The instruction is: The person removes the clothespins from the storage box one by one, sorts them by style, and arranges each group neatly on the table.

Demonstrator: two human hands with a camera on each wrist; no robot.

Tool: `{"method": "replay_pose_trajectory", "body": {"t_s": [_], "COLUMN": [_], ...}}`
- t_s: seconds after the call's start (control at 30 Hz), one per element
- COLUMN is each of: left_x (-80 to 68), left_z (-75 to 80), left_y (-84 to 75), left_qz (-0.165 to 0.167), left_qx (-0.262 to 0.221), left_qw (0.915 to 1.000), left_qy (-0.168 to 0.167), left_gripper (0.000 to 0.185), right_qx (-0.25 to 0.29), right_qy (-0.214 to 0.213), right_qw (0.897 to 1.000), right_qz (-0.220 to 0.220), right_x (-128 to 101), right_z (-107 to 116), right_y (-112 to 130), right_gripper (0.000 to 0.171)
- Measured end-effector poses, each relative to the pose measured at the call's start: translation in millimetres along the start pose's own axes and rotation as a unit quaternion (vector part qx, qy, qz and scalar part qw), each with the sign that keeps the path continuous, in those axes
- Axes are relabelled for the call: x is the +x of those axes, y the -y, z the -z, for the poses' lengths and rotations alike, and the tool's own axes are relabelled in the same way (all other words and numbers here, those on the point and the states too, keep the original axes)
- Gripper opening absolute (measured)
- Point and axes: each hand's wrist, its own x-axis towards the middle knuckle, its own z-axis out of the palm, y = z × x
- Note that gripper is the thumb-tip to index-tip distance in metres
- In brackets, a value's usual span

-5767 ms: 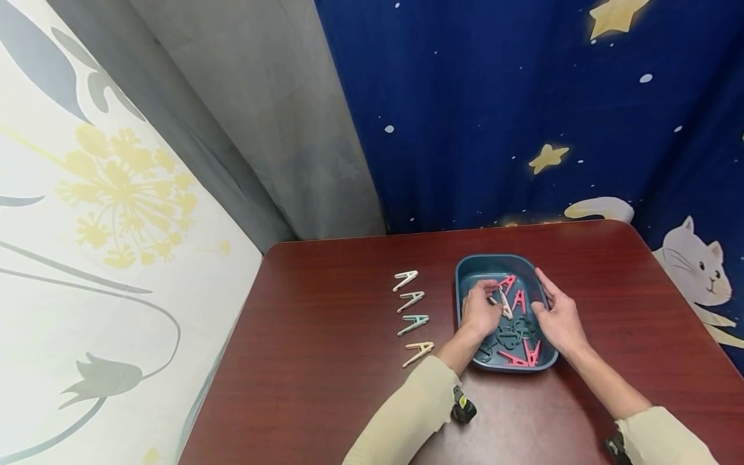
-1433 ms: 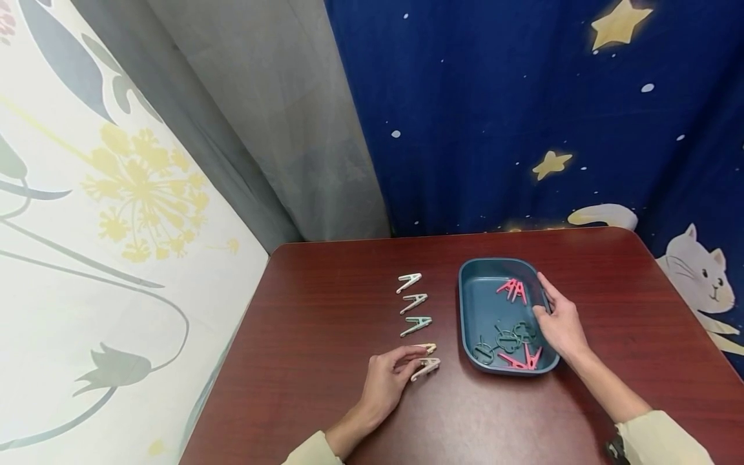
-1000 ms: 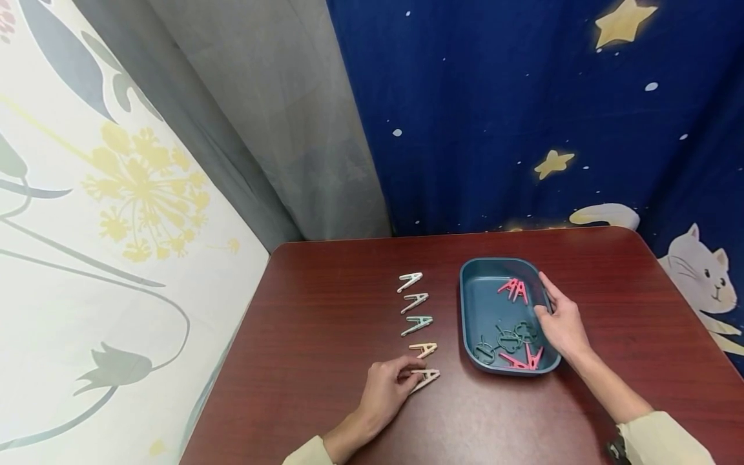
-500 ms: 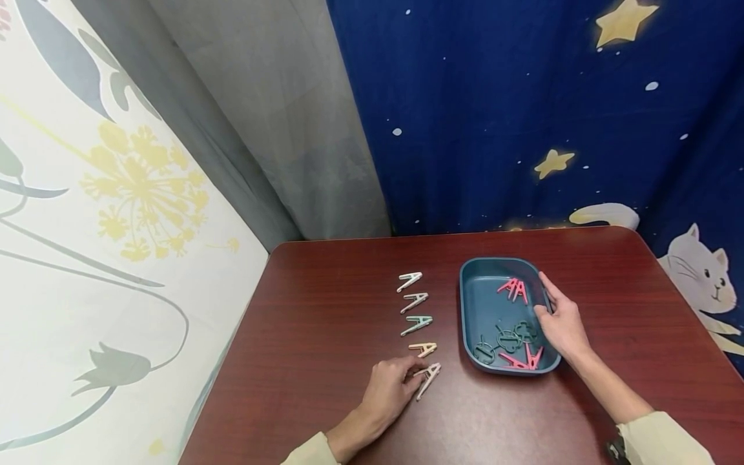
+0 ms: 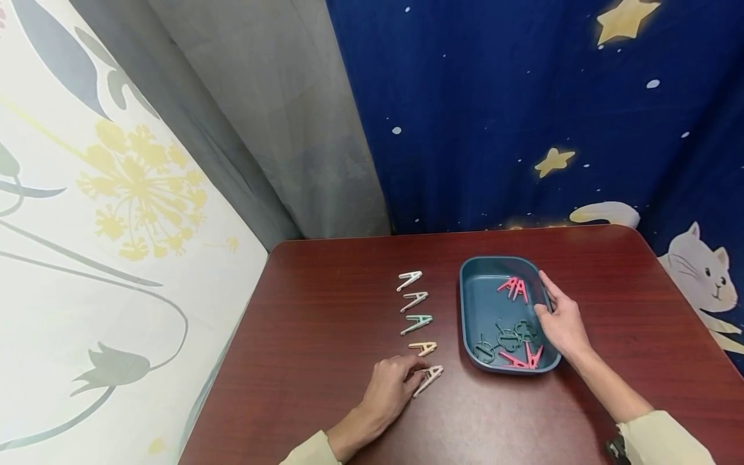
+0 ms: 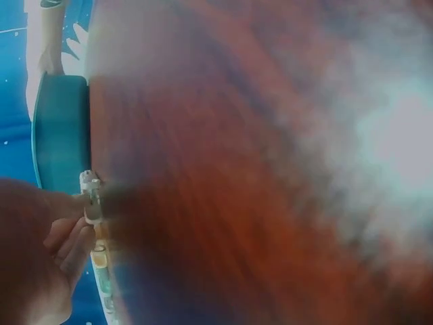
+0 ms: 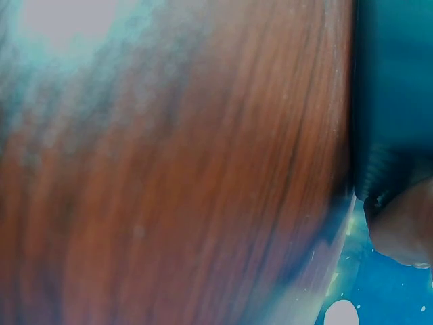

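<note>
My left hand [image 5: 391,391] is low over the table at the near end of a row of clothespins, pinching a pale off-white clothespin [image 5: 429,381] between thumb and fingers. In the left wrist view this clothespin [image 6: 90,196] shows at the fingertips. Beyond it lie a yellow clothespin [image 5: 429,349], a mint green one [image 5: 420,323], a greyish-white one [image 5: 416,300] and a white one [image 5: 410,279]. My right hand [image 5: 562,325] grips the right wall of a dark blue tray [image 5: 463,310], thumb over the rim and fingers outside.
Inside the tray are pink clothespins [image 5: 514,289] at the far end, more pink clothespins [image 5: 523,360] at the near end, and several dark green ring-shaped clips [image 5: 509,340]. The reddish-brown table [image 5: 325,310] ends at a blue curtain [image 5: 465,129] behind.
My left hand has lifted the off-white clothespin out of the tray and brought it left to the row's near end. There it was moved nearer and turned. My right hand stays on the tray.
</note>
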Motion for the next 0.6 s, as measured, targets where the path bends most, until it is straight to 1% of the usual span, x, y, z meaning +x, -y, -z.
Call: {"method": "replay_pose_trajectory", "body": {"t_s": [0.1,0.2,0.33,0.47,0.53,0.6], "left_x": [5.6,18.9,44.8,74.3,89.7,104.5], "left_z": [5.0,15.1,29.7,38.4,40.0,39.5], "left_y": [1.2,3.9,8.8,10.2,8.8,6.1], "left_qz": [-0.012,-0.02,-0.028,-0.037,-0.035,-0.025], "left_qx": [-0.006,-0.023,-0.041,-0.041,-0.045,-0.05], "left_qw": [0.9997,0.9985,0.9958,0.9928,0.9922,0.9927], "left_qy": [-0.019,-0.045,-0.078,-0.106,-0.111,-0.106], "left_gripper": [0.017,0.013,0.012,0.019,0.025,0.032], "right_qx": [0.002,0.004,0.008,0.012,0.009,0.009], "right_qy": [0.0,-0.002,-0.002,0.0,0.0,0.0], "right_qw": [1.0,1.0,1.0,1.0,1.0,1.0], "right_qz": [0.0,0.003,0.003,0.004,0.005,0.007], "right_x": [-0.2,-0.3,-0.1,0.0,-0.5,-1.0], "right_z": [-0.1,0.5,1.0,0.3,0.1,-0.1], "right_y": [0.2,1.2,1.7,1.7,1.7,1.5], "right_gripper": [0.071,0.071,0.072,0.072,0.072,0.072]}}
